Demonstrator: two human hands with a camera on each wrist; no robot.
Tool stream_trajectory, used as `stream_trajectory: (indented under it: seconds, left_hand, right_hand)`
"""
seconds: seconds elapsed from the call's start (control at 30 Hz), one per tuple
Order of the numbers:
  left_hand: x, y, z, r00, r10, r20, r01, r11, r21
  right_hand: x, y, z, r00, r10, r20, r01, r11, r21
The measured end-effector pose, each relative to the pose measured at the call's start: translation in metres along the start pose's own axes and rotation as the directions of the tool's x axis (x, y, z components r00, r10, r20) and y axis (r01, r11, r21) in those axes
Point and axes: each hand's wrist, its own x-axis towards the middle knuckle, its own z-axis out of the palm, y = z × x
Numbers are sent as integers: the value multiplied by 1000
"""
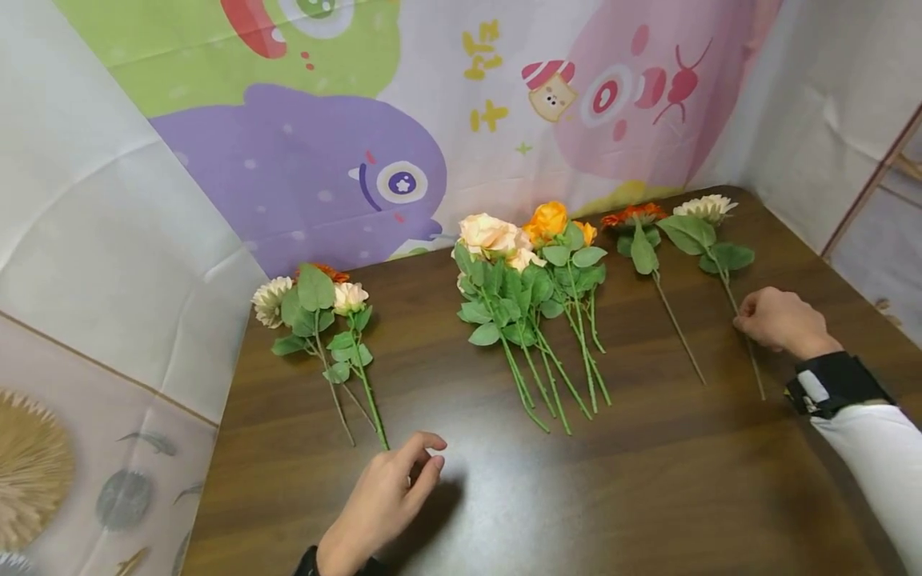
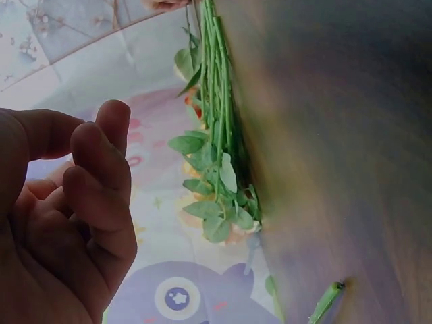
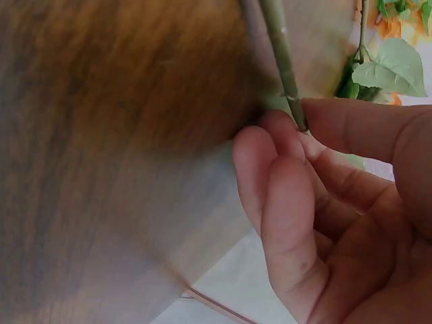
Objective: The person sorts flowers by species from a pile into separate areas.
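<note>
My right hand point(image 1: 781, 322) pinches the stem of a cream-white flower point(image 1: 706, 210) at the table's right side. In the right wrist view that stem point(image 3: 280, 57) runs between thumb and fingertips. Beside it lies an orange-red flower point(image 1: 634, 214) with a bare brown stem. Loosely curled and holding nothing, my left hand point(image 1: 389, 488) hovers over the front left of the table. Just beyond its fingers ends the green stem of a small cream flower point(image 1: 350, 298). Next to that flower lie a cream-white flower point(image 1: 271, 302) and a partly hidden orange-red one point(image 1: 330, 273).
A bunch of peach roses point(image 1: 490, 234) and orange roses point(image 1: 547, 220) lies in the middle of the dark wooden table point(image 1: 648, 480), stems toward me. A cartoon-printed cloth point(image 1: 497, 168) hangs along the back edge. Pale sheets point(image 1: 144, 240) stand at the sides.
</note>
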Motion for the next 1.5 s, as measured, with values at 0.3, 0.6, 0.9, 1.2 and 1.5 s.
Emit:
stream_trajectory:
  seconds: [0.3, 0.6, 0.9, 1.2, 1.5]
  left_hand:
    - [2, -5, -3, 1000, -15, -4, 15, 999, 45]
    - [1, -19, -18, 976, -216, -31, 218, 966, 138]
    - [-2, -47, -36, 805, -593, 20, 542, 749, 381]
    - [-5, -64, -34, 733, -669, 120, 583, 710, 395]
    - [-2, -74, -33, 725, -680, 113, 603, 705, 374]
  right_hand:
    - [-3, -5, -2, 1000, -5, 19, 5, 1000, 9]
    - [-5, -1, -5, 999, 29, 31, -30, 999, 33]
    - [-10, 1, -4, 996, 31, -86, -30, 999, 13]
    - [-33, -52, 1, 929, -92, -359, 118, 992, 53]
    - [-69, -132, 18, 814, -338, -473, 391, 920, 14]
